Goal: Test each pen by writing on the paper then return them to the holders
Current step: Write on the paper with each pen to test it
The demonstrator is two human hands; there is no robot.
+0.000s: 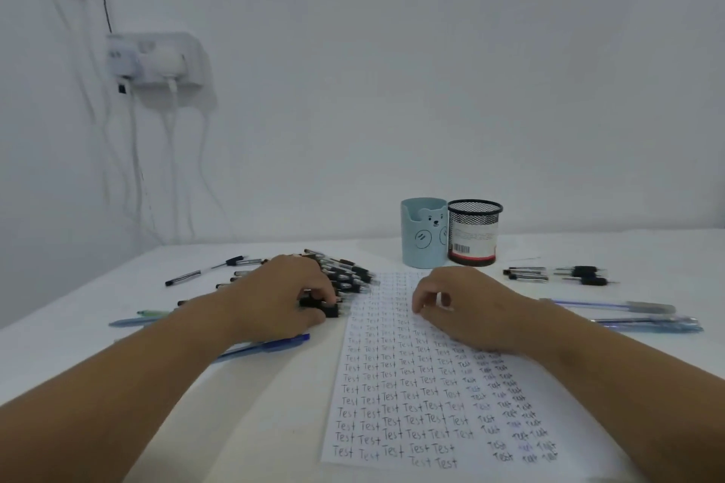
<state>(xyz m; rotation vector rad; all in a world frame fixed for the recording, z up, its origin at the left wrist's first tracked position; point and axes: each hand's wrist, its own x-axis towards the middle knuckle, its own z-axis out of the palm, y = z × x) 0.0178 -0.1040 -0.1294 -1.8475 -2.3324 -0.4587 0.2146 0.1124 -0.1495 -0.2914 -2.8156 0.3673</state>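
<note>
From my remote seat I take the white sheet of paper (412, 384), covered in columns of the handwritten word "Test", as my landmark. Far to its left, 2 slim black-capped pens (204, 271) lie loose on the white table (274, 423). Closer to the sheet's left edge sits a heap of black-gripped pens (345, 274), and my left hand (282, 298) lies over its near side, fingers curled around 1 black pen (319, 306) from that heap. A blue pen (266, 347) lies below that wrist, just left of the paper. My right hand (463, 310) rests on the sheet's upper half, fingers loosely curled, holding nothing. Beyond the paper's top edge stand a pale blue bear-faced holder (423, 233) and a black mesh holder (474, 233), touching. Right of the sheet lie more dark pens (557, 274) and 2 bluish pens (627, 314).
</note>
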